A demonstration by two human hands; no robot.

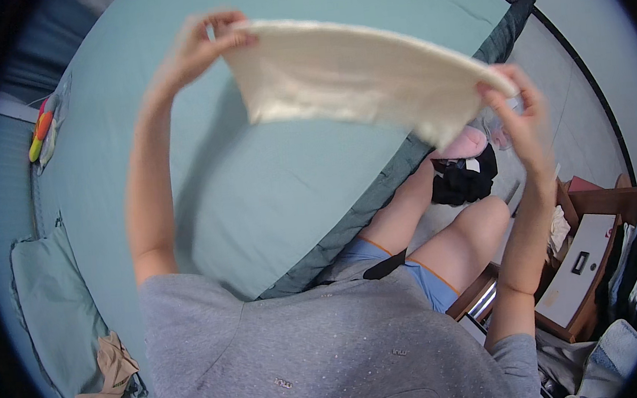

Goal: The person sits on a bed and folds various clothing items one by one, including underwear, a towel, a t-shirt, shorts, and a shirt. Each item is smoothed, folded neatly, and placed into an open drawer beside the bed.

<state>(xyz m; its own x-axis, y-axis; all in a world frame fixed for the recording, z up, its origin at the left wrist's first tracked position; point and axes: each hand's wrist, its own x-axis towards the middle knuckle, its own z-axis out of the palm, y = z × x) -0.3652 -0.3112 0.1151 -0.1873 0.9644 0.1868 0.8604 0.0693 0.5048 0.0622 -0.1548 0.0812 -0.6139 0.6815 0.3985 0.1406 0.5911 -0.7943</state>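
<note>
A cream-coloured cloth [353,73] is stretched in the air between my two hands, above the bed. My left hand [211,42] pinches its upper left corner between thumb and fingers. At the other end, my right hand [519,107] grips the upper right corner. The cloth's top edge is taut and bowed, while its lower edge hangs loose and is blurred. What kind of cloth it is, I cannot tell. Under it lies the pale green fitted sheet [273,197], with my arm's shadow on the left.
A green pillow [58,309] and a crumpled tan cloth [108,378] lie at the bed's left side. Black clothing [466,182] and a pink slipper-like item [468,142] are on the floor. An open wooden cabinet [610,195] with a white drawer [576,268] and folded clothes stands right.
</note>
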